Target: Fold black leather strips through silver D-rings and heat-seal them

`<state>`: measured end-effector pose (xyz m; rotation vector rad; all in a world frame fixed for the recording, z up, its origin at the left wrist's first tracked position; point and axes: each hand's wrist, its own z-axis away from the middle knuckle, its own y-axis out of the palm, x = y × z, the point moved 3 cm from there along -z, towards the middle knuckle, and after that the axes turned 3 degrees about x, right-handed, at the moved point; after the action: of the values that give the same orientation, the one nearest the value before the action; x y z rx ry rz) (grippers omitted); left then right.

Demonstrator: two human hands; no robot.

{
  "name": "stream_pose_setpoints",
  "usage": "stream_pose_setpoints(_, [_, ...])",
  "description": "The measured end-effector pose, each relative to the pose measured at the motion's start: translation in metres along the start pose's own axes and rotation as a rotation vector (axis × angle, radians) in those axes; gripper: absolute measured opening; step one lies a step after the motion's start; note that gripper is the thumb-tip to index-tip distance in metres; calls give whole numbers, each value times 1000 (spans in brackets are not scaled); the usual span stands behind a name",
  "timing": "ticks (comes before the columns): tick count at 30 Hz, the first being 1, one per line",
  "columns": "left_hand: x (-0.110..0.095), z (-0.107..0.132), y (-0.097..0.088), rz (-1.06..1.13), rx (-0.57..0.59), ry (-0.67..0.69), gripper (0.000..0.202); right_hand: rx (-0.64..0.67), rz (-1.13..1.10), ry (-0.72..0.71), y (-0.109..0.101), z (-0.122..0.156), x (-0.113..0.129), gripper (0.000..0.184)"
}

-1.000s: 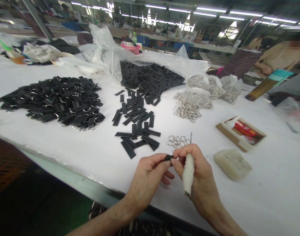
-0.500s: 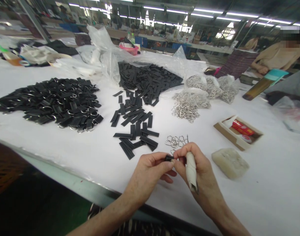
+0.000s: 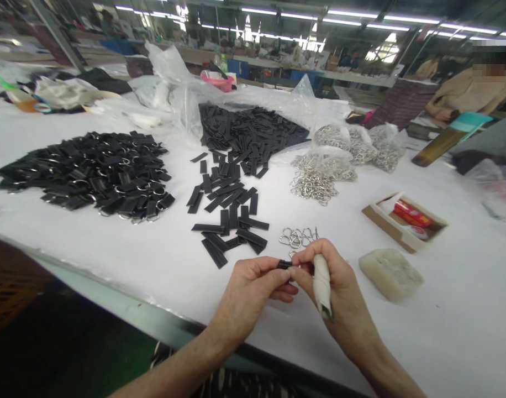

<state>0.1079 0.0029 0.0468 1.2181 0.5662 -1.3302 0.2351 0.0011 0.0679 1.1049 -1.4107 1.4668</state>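
Note:
My left hand (image 3: pixel 249 288) is closed in a pinch on a small black strip (image 3: pixel 284 265), apparently folded over. At the strip's right end the fingertips of my right hand (image 3: pixel 340 279) also pinch it. An awl-like tool with a pale wrapped handle (image 3: pixel 321 283) is tucked in my right hand, its thin metal point sticking up past the fingers. Just beyond the fingertips lie several loose metal D-rings (image 3: pixel 296 237). Loose flat black strips (image 3: pixel 232 215) are scattered ahead and to the left. Whether a ring sits inside the held strip is hidden by my fingers.
Black strips with rings fitted form a pile (image 3: pixel 112 174) at left. A larger strip heap (image 3: pixel 253 132) lies behind, with bagged rings (image 3: pixel 352 143) to its right. A small box (image 3: pixel 391 229) and a pale waxy block (image 3: pixel 390 275) stand at right. One person sits far right.
The black strip between my fingertips has turned slightly and shows more of its length. Both hands keep nearly the same place and grip.

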Motion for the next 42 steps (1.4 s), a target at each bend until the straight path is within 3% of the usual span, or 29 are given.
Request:
stream_pose_setpoints(21, [0, -2, -2, -45, -11, -23, 16, 12, -17, 25, -5, 2, 2, 12])
stream_pose_setpoints(25, [-1, -3, -2, -53, -15, -62, 16, -17, 77, 14, -30, 9, 1, 20])
stream_pose_setpoints(30, [2, -7, 1, -35, 29, -100, 17, -104, 143, 30, -80, 26, -6, 35])
stream_pose_setpoints(37, [6, -23, 6, -167, 52, -183, 17, -536, 200, 66, -148, 47, -6, 27])
stream_pose_setpoints(42, [13, -35, 20, -214, 98, -252, 16, -490, 282, 146, -169, 50, -15, 33])
